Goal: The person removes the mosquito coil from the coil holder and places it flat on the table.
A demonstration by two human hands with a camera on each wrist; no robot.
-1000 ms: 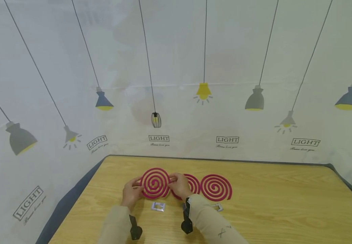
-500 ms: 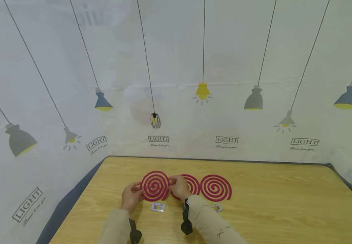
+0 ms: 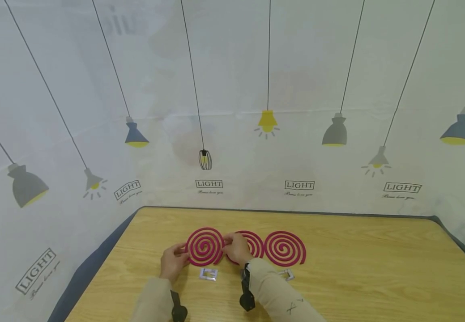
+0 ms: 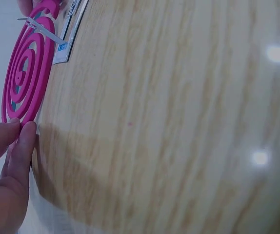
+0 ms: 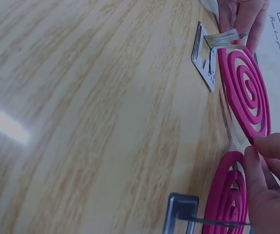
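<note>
A magenta mosquito coil [image 3: 205, 246] is held between both hands at the left of a row of coils. My left hand [image 3: 172, 263] pinches its left edge between thumb and fingers. On the opposite edge, my right hand [image 3: 238, 249] grips it the same way, as the right wrist view shows. The held coil is tilted up a little, close over the table. Partly behind my right hand lies a second coil [image 3: 261, 245]. A third coil [image 3: 283, 247] lies flat beside that one. Just in front of the held coil sits a small metal coil stand [image 3: 202, 274] with a raised tab.
Another metal coil stand [image 3: 290, 275] lies before the third coil, partly covered by the right sleeve. The wooden table [image 3: 377, 264] stretches to the right. Behind it rises a pale wall sheet [image 3: 240, 152] printed with hanging lamps.
Both hands have lowered the held coil slightly toward the table and nearer the front. The other coils and the stands keep their places.
</note>
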